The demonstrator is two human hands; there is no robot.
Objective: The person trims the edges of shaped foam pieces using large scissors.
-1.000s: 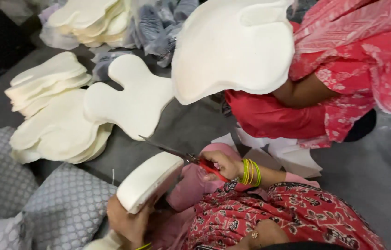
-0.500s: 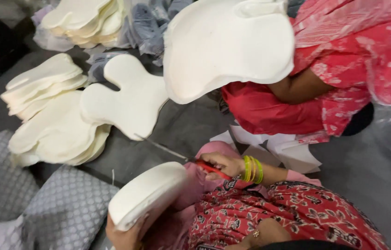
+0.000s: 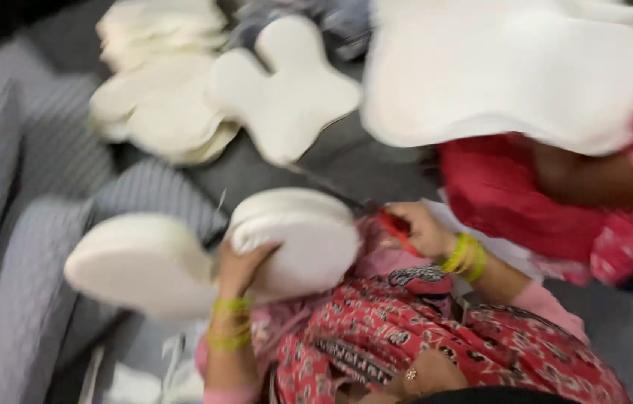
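With the left hand [image 3: 238, 265] clamped around a thick stack of white foam pieces [image 3: 211, 251] and the right hand [image 3: 420, 228] gripping red-handled scissors [image 3: 376, 213] just beside it, the blade could nick fingers if the stack slips.

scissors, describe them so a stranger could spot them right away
Start at the thick white foam piece on the lap. At its right edge the right hand holds the scissors. They are the only red-handled, metal-bladed thing among pale foam shapes.
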